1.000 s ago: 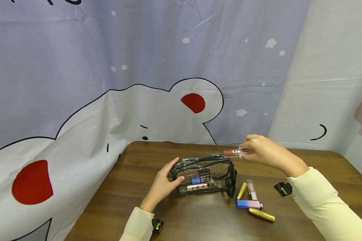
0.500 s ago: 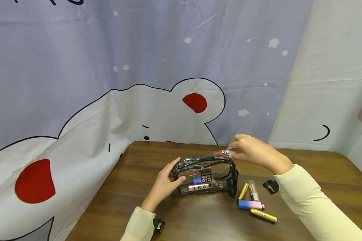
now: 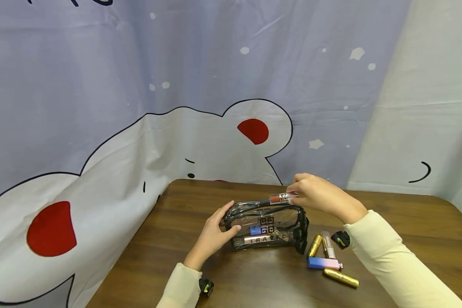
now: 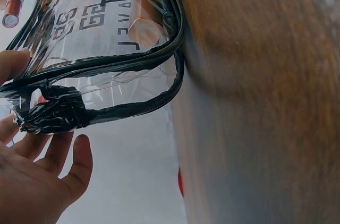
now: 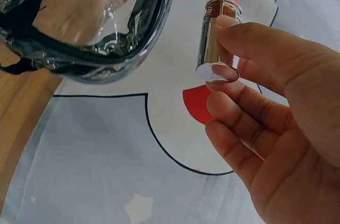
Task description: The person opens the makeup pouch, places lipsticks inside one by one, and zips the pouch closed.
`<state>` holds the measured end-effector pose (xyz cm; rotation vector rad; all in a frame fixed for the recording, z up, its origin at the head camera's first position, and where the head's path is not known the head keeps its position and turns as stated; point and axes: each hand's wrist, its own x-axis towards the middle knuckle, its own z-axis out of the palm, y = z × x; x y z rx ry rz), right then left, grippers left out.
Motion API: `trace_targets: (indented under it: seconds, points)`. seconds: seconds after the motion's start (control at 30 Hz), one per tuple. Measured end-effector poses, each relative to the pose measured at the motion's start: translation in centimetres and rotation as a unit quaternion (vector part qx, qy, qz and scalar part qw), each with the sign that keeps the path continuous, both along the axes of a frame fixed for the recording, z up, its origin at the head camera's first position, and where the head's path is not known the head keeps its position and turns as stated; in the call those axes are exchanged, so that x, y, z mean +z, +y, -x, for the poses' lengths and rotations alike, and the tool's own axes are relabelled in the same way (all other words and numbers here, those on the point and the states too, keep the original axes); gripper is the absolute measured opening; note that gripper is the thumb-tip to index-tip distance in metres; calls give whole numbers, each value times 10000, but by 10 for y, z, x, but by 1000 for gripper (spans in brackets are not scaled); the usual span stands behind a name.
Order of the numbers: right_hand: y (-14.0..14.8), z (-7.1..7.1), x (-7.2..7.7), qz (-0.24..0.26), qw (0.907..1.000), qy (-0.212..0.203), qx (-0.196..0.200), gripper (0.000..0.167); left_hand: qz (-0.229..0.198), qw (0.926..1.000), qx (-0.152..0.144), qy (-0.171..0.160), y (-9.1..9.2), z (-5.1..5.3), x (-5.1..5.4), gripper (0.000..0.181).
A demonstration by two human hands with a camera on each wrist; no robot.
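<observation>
My right grip (image 3: 312,194) pinches a red-and-clear lipstick tube (image 3: 279,198) near a transparent, black-trimmed plastic pouch (image 3: 282,214) whose end my left grip (image 3: 211,235) holds, apparently to steady it on the brown wooden counter (image 3: 262,278).

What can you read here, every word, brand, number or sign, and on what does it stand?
"TRAVEL": on the front of the clear bag.
Black square emblem: above that word.
"T", faint: right of the emblem.
Marks on the red tube in the right hand: too small to read.
Loose tubes: nothing readable.
Curtain, top left: cut-off black strokes, unreadable.
</observation>
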<state>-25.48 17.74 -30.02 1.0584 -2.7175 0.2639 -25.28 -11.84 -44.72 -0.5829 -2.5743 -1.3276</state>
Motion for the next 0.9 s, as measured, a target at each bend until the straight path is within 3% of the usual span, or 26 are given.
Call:
trace_targets:
  seconds: [0.17,0.5,0.9]
  points:
    - [-7,3,-4,-51,9999,-21,107,15,-20,10000,-4,-11,0,-1,0,69]
    - [-25,12,-16,-271,9991,45,326,11,-95,9999,-67,-28,-2,-1,-1,69]
    - [-42,14,-22,-325,9989,-245,222,15,-119,9999,-116,1,-3,0,0,69]
